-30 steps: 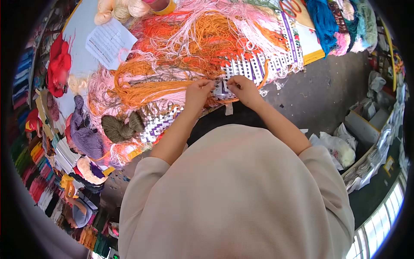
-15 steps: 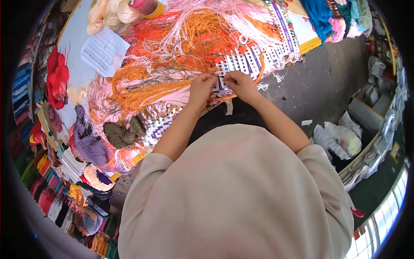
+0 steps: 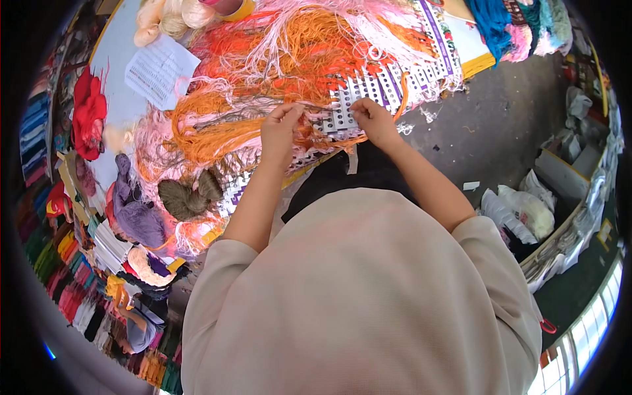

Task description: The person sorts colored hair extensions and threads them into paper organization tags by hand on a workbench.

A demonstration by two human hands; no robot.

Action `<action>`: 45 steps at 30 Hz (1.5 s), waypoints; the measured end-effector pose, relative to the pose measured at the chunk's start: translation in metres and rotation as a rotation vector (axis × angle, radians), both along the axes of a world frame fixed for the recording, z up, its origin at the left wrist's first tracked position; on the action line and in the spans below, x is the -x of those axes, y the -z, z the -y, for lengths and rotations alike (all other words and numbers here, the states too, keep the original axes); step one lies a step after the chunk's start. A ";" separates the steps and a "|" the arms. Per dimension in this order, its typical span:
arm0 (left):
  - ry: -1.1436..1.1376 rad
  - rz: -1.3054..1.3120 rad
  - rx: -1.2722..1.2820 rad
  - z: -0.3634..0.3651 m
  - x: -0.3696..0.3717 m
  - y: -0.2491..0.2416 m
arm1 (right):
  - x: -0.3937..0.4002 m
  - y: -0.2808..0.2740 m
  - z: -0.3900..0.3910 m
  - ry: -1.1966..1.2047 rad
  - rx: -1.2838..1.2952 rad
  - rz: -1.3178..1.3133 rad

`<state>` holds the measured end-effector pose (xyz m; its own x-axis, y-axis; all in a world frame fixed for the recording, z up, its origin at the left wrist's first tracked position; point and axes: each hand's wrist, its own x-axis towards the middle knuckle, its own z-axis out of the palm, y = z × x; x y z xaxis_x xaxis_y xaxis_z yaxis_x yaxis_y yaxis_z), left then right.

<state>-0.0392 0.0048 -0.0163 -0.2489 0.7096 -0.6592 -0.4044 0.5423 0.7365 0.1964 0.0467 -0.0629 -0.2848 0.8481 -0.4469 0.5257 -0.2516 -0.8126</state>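
My left hand is over the orange threads, thumb and fingertips pinched together. Dark, thin thread appears to run from that pinch toward the punched cards. My right hand is at the near end of the white cards with round holes, its fingertips closed against them; whatever is between them is too small to make out. Red, pink and orange threads spread from the cards across the table. A brown-grey skein lies to the left of my left forearm.
A printed sheet and a red yarn bundle lie at the left of the table. Purple yarn hangs at the near left corner. Blue skeins sit at the far right. White bags are on the floor at right.
My left hand has moved left, away from the right hand, over the threads. My right hand has shifted slightly right, so the gap between them is wider and more of the cards shows.
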 end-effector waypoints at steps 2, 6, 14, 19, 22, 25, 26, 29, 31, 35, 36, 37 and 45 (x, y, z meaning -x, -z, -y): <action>0.009 0.031 -0.003 0.000 0.003 -0.005 | 0.001 0.001 0.000 0.012 0.009 -0.016; -0.042 0.411 0.006 -0.002 0.021 -0.028 | 0.001 0.003 0.001 0.018 -0.006 -0.018; -0.289 0.607 -0.228 0.036 0.148 -0.107 | 0.000 0.005 0.005 0.030 -0.034 -0.028; -0.493 0.391 -0.752 0.088 0.279 -0.244 | 0.002 0.002 0.006 0.038 -0.043 -0.003; -0.766 -0.346 -0.617 0.113 0.291 -0.324 | 0.003 0.001 0.005 0.052 -0.051 0.002; -0.437 -0.014 -0.873 0.179 0.359 -0.319 | 0.004 0.007 0.009 0.056 -0.078 -0.007; -0.705 -0.262 -0.727 0.173 0.332 -0.308 | 0.005 0.007 0.009 0.060 -0.090 -0.008; -0.426 0.243 -0.443 0.140 0.238 -0.221 | 0.024 -0.031 0.016 0.066 -0.162 0.023; -0.350 0.345 -0.190 0.124 0.181 -0.152 | 0.044 -0.064 0.025 0.046 -0.126 -0.112; -0.171 0.371 -0.027 0.089 0.057 -0.101 | 0.081 -0.115 0.050 -0.120 -0.123 -0.369; -0.163 0.321 -0.007 0.083 0.034 -0.102 | 0.086 -0.123 0.054 -0.169 -0.151 -0.394; -0.118 0.367 -0.019 0.084 0.027 -0.092 | 0.089 -0.129 0.059 -0.176 -0.075 -0.456; -0.027 0.564 -0.053 0.080 0.005 -0.092 | 0.079 -0.124 0.063 -0.116 0.057 -0.361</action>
<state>-0.0438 -0.0756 0.0759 0.1128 0.7436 -0.6591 -0.7563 0.4944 0.4284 0.1173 -0.0166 0.0610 -0.5253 0.7773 -0.3461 0.2363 -0.2575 -0.9369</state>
